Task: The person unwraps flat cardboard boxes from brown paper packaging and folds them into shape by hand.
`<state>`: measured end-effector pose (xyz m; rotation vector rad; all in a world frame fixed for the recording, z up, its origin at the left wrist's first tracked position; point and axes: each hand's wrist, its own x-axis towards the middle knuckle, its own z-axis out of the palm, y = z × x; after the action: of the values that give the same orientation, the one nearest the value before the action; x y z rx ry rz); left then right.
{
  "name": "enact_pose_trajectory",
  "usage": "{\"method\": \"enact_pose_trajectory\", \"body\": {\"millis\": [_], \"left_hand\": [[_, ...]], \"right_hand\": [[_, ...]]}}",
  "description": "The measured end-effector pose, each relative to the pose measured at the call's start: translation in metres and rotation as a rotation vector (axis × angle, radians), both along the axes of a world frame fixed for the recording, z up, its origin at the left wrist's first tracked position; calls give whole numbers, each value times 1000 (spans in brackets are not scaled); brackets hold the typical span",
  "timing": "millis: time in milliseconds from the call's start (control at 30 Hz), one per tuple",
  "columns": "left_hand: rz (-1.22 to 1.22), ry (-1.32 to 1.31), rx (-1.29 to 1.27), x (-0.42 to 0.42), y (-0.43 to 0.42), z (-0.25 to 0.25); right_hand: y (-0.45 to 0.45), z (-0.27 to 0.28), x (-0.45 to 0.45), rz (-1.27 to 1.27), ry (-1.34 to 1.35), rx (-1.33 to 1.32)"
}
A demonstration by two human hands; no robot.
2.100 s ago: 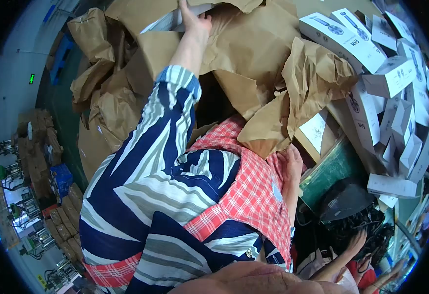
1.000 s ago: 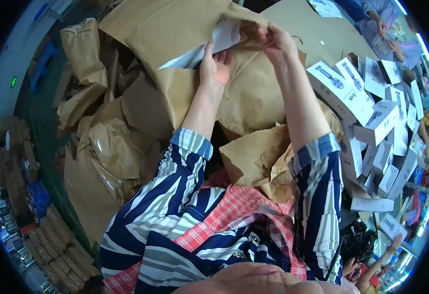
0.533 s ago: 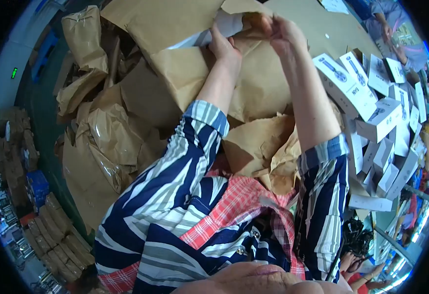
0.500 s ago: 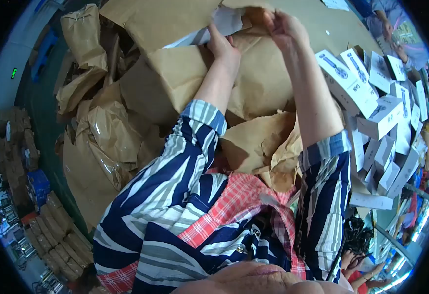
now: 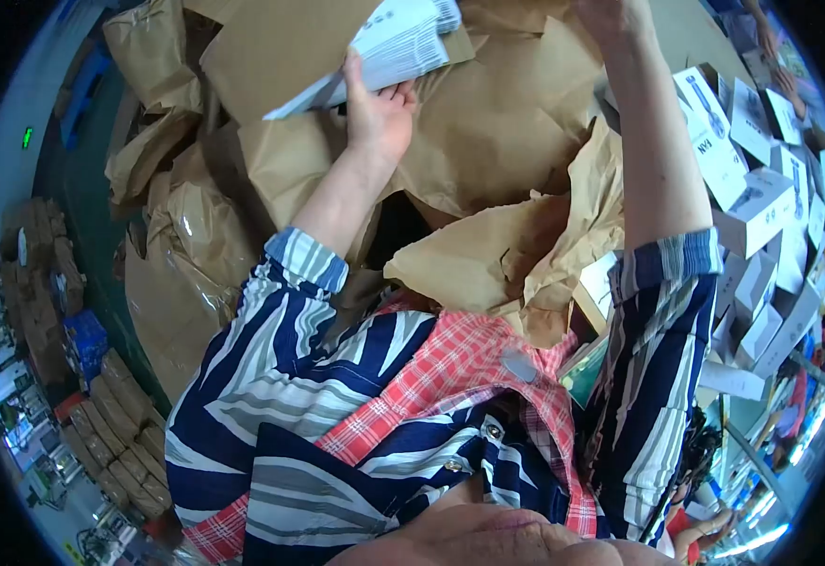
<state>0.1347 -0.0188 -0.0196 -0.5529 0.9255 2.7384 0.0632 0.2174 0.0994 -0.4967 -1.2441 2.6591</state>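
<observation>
At the upper centre, my left hand [image 5: 379, 118] is turned palm up and grips the near edge of a white printed stack [image 5: 398, 42], thumb on one side and fingers curled at the other. Brown wrapping paper [image 5: 280, 57] lies around the stack, part of it folded back at its left. My right hand [image 5: 615, 17] is at the top edge of the view, to the right of the stack. Its fingers are cut off, so what it touches is hidden. Torn brown paper [image 5: 488, 250] lies below, between my forearms.
White fan boxes [image 5: 757, 203] are heaped at the right. Crumpled brown paper [image 5: 200, 236] and a wrapped bundle [image 5: 153, 52] are at the left. Brown packages [image 5: 115, 415] and a blue box [image 5: 85, 344] stand lower left. Another person's hand [image 5: 790, 90] shows at the upper right.
Torn paper over the white stack is out of the way, and more of its printed surface shows. My left hand has shifted left; my right hand has moved up and right, away from the stack.
</observation>
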Motion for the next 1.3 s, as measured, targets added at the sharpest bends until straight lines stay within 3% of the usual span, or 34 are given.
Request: {"method": "enact_pose_trajectory", "body": {"millis": [33, 67, 100, 200, 233, 300, 367, 467, 567, 667, 833, 867, 933, 967, 1000, 1033, 1067, 1167, 1300], "left_hand": [[17, -20, 14, -3, 3, 11], [31, -34, 31, -7, 5, 20], [38, -31, 62, -11, 5, 20], [12, -72, 34, -3, 4, 23], [15, -38, -3, 4, 4, 19], [-10, -51, 8, 19, 3, 15], [-56, -68, -7, 32, -1, 14], [-195, -61, -81, 44, -10, 15], [-227, -85, -74, 34, -11, 19], [-242, -63, -8, 19, -1, 29], [-220, -117, 62, -7, 45, 45], [-236, -114, 72, -7, 51, 49], [-296, -82, 77, 3, 54, 42], [-317, -68, 54, 15, 55, 38], [-317, -66, 73, 26, 52, 26], [-393, 19, 63, 36, 41, 16], [-436, 9, 23, 43, 30, 15], [-318, 103, 120, 50, 15, 5], [-115, 124, 144, 42, 5, 14]], "right_hand": [[-14, -11, 10, 33, 55, -46], [-8, -36, 10, 487, 175, 274], [-28, -55, 10, 540, 206, 163], [-82, -57, 35, 226, -83, 671], [-73, -64, 30, 377, 205, 499], [-83, -23, 27, 418, -285, 475], [-73, -33, 13, 615, -261, 796], [-71, -53, 8, 694, -283, 936], [-69, -48, 13, 671, -316, 784], [-62, -63, 3, 510, -158, 559], [-20, -52, -20, 463, -327, 332], [-18, -47, -17, 390, -379, 365], [-1, -30, 8, 520, -399, 409], [16, -52, 20, 461, -298, 381], [14, -57, 47, 322, -398, 453], [5, -56, 77, 266, -330, 580], [-3, -64, 99, 167, -362, 549], [-15, -84, 127, 209, -181, 395], [-40, -78, 133, 193, -121, 433]]}}
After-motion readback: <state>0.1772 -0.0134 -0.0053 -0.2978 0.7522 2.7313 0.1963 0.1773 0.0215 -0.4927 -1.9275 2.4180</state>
